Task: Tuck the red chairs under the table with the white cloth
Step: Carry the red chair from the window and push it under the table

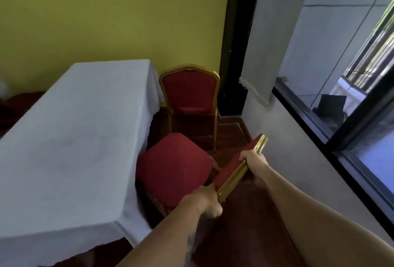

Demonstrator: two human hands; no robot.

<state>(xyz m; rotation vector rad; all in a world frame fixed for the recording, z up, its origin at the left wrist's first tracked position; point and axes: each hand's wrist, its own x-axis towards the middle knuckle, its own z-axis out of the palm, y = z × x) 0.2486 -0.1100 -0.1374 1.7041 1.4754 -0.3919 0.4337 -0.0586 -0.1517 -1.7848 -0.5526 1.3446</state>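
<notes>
1. While both hands are gripping the gold top rail of the nearer red chair's backrest [241, 164], the fingers [245, 155] of the right hand [255, 166] are wrapping over the rail's far half, closed tight around it.
2. The left hand [204, 200] is clamping the near end of that same rail, its fingers curled around the gold frame and the red padding beside it.
3. Both bare forearms are reaching in from the lower right, the left one crossing above the dark floor [245, 234].
4. The nearer red chair [172, 166] is standing just beside the long side of the surface with the white cloth [70, 138]; its seat is facing the surface, with the left edge of the cushion touching or slightly overlapped by the hanging cloth, though most of the seat is showing clear of it.
5. A second red chair [189, 91] with a gold frame is standing upright further back, near the far corner of the surface, facing the camera, its back close to the yellow wall [106, 15] and a black door frame [234, 42].
6. A grey wall [287, 134] is running along the right, with a dark-framed window [341, 74] above it.
</notes>
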